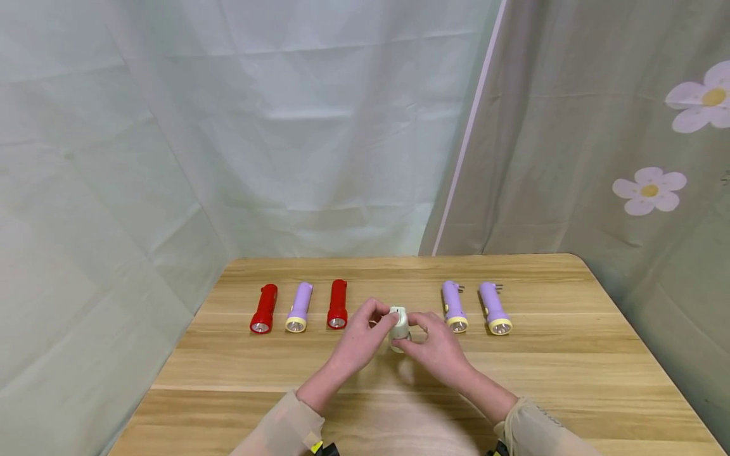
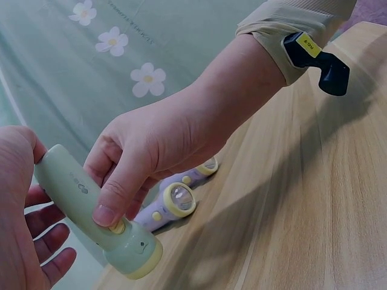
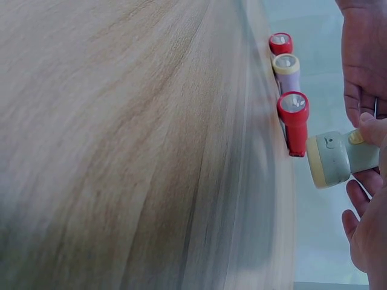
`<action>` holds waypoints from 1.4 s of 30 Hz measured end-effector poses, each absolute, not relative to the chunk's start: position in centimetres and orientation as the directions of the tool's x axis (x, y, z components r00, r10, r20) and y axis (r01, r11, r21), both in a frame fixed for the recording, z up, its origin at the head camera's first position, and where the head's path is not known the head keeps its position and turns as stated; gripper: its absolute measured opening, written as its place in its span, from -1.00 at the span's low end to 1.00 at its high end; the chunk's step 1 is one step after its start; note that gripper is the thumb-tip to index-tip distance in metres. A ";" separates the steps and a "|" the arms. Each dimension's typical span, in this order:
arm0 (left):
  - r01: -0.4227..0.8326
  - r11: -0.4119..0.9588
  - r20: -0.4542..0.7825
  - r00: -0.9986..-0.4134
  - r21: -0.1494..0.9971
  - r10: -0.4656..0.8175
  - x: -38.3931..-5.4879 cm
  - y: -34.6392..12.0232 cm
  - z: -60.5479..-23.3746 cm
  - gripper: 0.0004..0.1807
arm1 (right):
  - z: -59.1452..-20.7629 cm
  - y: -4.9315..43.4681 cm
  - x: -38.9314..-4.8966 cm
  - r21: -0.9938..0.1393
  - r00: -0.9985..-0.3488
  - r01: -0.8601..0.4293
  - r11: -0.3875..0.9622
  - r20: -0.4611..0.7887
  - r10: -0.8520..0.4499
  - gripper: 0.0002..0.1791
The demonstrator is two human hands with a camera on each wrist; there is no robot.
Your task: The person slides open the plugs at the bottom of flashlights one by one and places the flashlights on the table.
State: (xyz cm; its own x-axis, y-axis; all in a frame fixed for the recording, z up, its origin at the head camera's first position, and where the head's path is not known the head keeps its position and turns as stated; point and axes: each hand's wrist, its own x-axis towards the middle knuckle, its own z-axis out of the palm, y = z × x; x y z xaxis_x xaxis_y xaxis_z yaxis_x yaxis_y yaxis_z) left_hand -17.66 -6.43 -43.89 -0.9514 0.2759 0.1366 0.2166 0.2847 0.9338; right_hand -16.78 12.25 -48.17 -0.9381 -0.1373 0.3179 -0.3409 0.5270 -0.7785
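Note:
A pale green flashlight (image 1: 401, 326) with a cream rim is held above the middle of the table, its lens end tilted down. My right hand (image 1: 439, 351) grips its body, the thumb lying on the yellow switch (image 2: 118, 227) in the left wrist view. At the tail end, my left hand (image 1: 359, 339) pinches it with thumb and index finger, while the other fingers stay loosely bent beside it. In the right wrist view the flashlight's head (image 3: 329, 158) points left, and the lens face is hidden.
On the wooden table (image 1: 285, 373), a red flashlight (image 1: 265, 309), a purple one (image 1: 300, 308) and another red one (image 1: 338, 304) lie left of the hands. Two purple flashlights, one nearer (image 1: 454, 306) and one farther right (image 1: 495, 308), show plug prongs. Curtains (image 1: 342, 158) hang behind.

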 end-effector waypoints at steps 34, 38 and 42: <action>0.221 0.302 0.142 -0.954 0.927 0.262 -17.7 -6.3 -43.9 -0.85 | -48.3 12.2 -16.7 -0.743 -0.932 -0.346 0.573 0.340 -0.122 -0.58; 0.221 0.303 0.142 -0.954 0.927 0.263 -17.7 -6.3 -43.8 -0.84 | -48.3 12.2 -16.7 -0.740 -0.932 -0.347 0.576 0.341 -0.123 -0.59; 0.222 0.302 0.142 -0.954 0.927 0.265 -17.7 -6.3 -43.9 -0.82 | -48.2 12.2 -16.6 -0.746 -0.936 -0.337 0.574 0.331 -0.120 -0.59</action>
State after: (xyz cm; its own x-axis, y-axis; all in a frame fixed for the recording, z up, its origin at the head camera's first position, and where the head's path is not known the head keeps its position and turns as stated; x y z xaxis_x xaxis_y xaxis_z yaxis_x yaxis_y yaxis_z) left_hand -17.67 -6.28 -43.89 -0.9537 0.2654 0.1416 0.2216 0.3018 0.9272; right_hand -16.63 12.18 -48.20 -0.9360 -0.1204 0.3307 -0.3374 0.5742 -0.7460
